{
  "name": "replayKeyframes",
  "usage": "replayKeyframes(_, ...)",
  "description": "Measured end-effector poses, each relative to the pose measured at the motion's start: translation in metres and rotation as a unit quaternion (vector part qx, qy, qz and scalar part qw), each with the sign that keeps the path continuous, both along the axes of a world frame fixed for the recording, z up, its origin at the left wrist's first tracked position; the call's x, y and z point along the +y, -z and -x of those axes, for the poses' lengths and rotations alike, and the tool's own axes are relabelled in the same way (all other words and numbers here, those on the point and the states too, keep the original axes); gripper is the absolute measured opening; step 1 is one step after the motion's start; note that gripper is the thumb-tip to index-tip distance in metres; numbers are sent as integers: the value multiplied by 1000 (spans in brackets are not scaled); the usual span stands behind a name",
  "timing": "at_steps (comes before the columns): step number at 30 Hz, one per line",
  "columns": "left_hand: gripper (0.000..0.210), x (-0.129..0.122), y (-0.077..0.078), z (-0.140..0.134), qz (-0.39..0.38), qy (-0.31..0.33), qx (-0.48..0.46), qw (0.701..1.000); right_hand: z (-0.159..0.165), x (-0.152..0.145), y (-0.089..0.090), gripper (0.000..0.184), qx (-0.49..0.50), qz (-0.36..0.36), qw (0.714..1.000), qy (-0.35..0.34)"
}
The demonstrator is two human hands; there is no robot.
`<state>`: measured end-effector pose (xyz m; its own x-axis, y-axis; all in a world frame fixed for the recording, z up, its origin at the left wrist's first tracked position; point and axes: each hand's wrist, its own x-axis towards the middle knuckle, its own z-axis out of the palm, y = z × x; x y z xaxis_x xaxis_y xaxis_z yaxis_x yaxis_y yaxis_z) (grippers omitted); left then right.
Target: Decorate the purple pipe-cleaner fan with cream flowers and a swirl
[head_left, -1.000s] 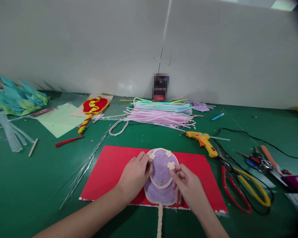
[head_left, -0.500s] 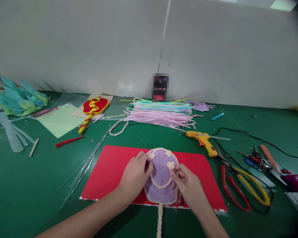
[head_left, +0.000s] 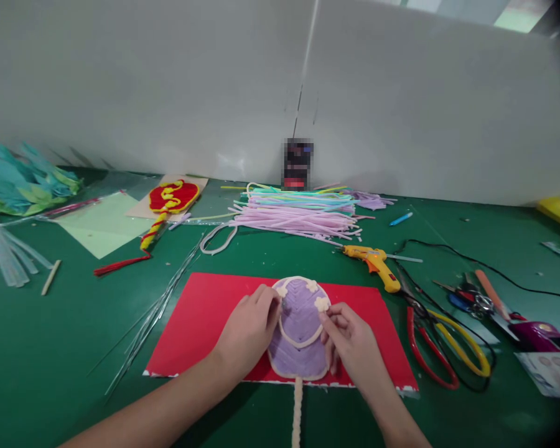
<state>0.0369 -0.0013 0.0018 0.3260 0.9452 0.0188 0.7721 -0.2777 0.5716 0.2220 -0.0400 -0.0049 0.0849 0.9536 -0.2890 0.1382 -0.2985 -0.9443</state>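
A purple round fan [head_left: 301, 326] of fuzzy pipe cleaners, with a cream rim and a twisted cream handle [head_left: 297, 410], lies on a red board [head_left: 214, 311]. A curved cream strip crosses its face. My right hand [head_left: 350, 336] pinches a small cream flower [head_left: 322, 303] at the fan's upper right. Two similar flowers sit along the top, one at the upper left [head_left: 282, 290] and one at the upper right [head_left: 312, 286]. My left hand [head_left: 252, 323] is closed at the fan's left edge, just below the upper left flower; its fingertips are partly hidden.
A yellow glue gun [head_left: 376, 264] lies right of the board, above red-and-yellow-handled pliers [head_left: 432, 348]. Pink and teal pipe cleaners [head_left: 294, 218] are piled behind. A red-and-yellow fan [head_left: 172, 198] and thin wires [head_left: 154, 317] lie left. A pixelated dark object [head_left: 297, 165] leans against the wall.
The view has shifted slightly, moving most things a little to the left. The right hand still pinches the flower, which sits slightly higher on the fan. The left hand stays at the left edge.
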Motion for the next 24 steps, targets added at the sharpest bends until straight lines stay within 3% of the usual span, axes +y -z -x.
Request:
replayKeyframes(3, 10, 0, 0, 5, 14, 21, -8, 1000, -2, 2, -4, 30, -94, -18, 995, 6)
replayKeyframes(5, 10, 1, 0, 7, 16, 30, -5, 999, -4, 6, -7, 26, -201, -61, 978, -5)
replayKeyframes(10, 15, 2, -2, 7, -11, 45, -18, 999, -6, 21, -14, 15, -406, -225, 882, -80)
replayKeyframes(18, 23, 10, -21, -4, 5, 46, -83, 995, -8, 36, -17, 24, -546, -317, 748, -204)
replayKeyframes(21, 14, 17, -24, -13, 9, 63, -85, 994, -10, 38, -15, 22, -553, -335, 732, -216)
replayKeyframes(24, 12, 23, -25, -19, 12, 65, -82, 994, -10, 38, -13, 23, -534, -338, 744, -217)
